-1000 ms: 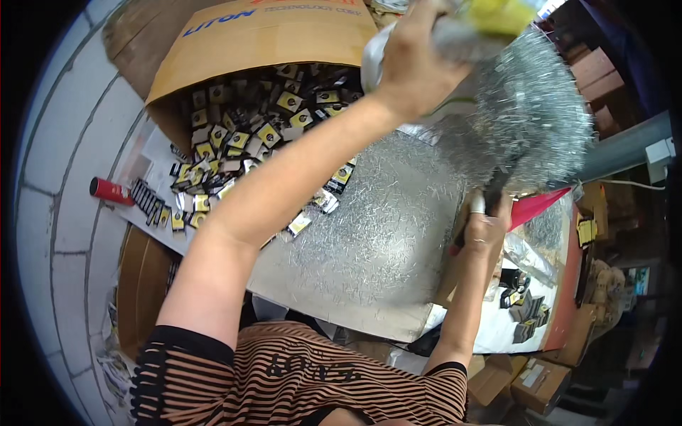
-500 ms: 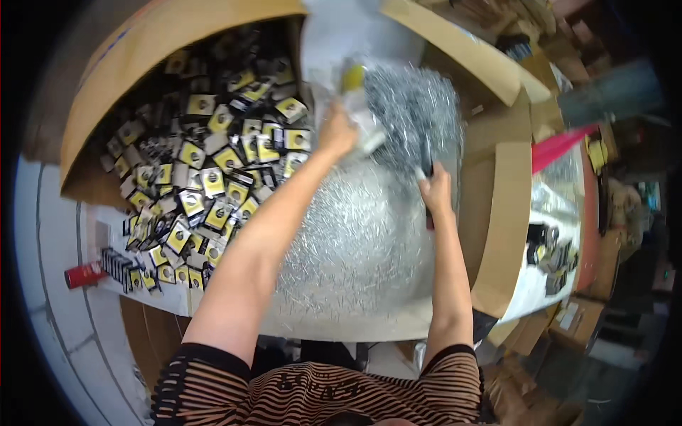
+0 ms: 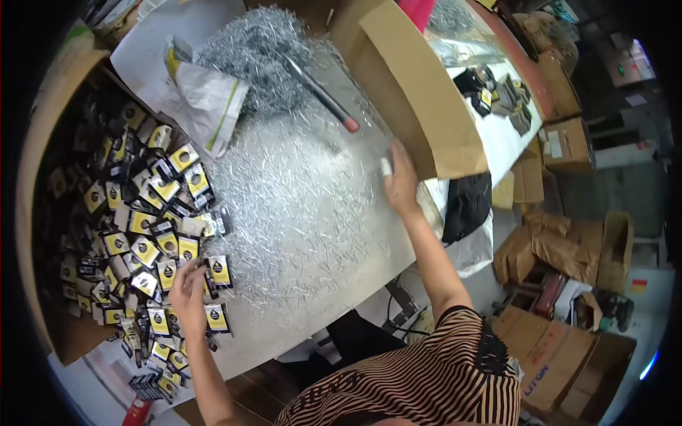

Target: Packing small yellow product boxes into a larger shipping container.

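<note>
Small yellow, black and white boxes (image 3: 144,252) lie in a loose heap at the left. My left hand (image 3: 187,295) is over the heap's right edge, fingers bent and a little apart, close to one box (image 3: 219,272). My right hand (image 3: 402,181) hovers over the right side of the table, open, slightly blurred, with something white at a fingertip. A dark-handled tool (image 3: 323,99) with a red end lies free on the heap of thin silvery metal pins (image 3: 252,57); its far end is among the pins. Beside that heap rests a crumpled white sack (image 3: 213,106).
Loose pins are strewn over the metal tabletop (image 3: 312,263). A cardboard wall (image 3: 419,92) borders the right side; another cardboard edge (image 3: 32,177) curves round the boxes. Beyond lie a black bag (image 3: 469,206), brown parcels (image 3: 561,241) and cartons (image 3: 554,355). A red can (image 3: 136,412) is at lower left.
My view has turned to the right. My right hand has let go of the dark-handled tool. The left hand has left the white sack and come nearer, down to the boxes.
</note>
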The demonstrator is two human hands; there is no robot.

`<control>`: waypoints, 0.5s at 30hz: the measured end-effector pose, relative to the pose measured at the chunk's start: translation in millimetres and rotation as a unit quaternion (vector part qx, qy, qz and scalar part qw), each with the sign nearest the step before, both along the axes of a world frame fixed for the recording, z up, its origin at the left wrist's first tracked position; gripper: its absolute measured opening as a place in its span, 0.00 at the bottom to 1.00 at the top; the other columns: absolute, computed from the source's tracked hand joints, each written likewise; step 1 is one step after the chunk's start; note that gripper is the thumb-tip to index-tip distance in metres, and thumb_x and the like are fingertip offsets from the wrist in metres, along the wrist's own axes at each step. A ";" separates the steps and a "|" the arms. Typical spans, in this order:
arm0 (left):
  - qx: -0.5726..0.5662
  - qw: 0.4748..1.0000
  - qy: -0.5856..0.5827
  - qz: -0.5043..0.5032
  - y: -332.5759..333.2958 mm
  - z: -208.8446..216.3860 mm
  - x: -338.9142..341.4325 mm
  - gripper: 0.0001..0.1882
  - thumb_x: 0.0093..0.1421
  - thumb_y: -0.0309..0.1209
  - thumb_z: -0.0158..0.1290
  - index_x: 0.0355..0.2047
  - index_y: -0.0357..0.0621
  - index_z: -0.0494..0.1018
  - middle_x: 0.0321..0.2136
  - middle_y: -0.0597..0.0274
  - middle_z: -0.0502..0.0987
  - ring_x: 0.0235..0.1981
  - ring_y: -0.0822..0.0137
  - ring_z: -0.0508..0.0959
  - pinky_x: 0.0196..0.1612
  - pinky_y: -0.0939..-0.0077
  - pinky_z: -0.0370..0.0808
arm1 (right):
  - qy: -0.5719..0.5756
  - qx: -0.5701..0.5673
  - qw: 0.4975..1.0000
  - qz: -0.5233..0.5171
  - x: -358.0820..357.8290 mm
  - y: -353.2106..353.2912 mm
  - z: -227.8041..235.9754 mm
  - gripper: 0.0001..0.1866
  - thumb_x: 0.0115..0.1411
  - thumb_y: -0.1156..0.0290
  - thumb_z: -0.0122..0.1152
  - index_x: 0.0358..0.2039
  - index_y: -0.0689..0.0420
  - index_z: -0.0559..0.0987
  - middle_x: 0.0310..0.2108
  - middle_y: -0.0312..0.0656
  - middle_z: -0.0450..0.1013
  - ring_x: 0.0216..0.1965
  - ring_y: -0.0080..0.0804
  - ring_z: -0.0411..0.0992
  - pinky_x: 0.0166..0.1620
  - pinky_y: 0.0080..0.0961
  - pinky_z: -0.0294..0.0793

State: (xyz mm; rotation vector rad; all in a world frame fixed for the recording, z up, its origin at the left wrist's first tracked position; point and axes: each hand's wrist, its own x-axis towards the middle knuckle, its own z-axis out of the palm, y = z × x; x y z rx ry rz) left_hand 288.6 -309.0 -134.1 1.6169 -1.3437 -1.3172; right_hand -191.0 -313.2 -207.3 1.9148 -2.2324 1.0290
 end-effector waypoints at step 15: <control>-0.132 0.949 -0.117 -0.260 133.9 7.7 86.1 0.15 0.50 0.20 0.52 0.40 0.33 0.72 0.33 0.51 0.76 0.36 0.58 0.77 0.41 0.72 0.72 | -0.016 0.080 0.980 -0.181 -43.6 91.6 -63.6 0.29 0.55 0.65 0.54 0.55 0.66 0.64 0.50 0.60 0.68 0.53 0.55 0.66 0.56 0.39 0.64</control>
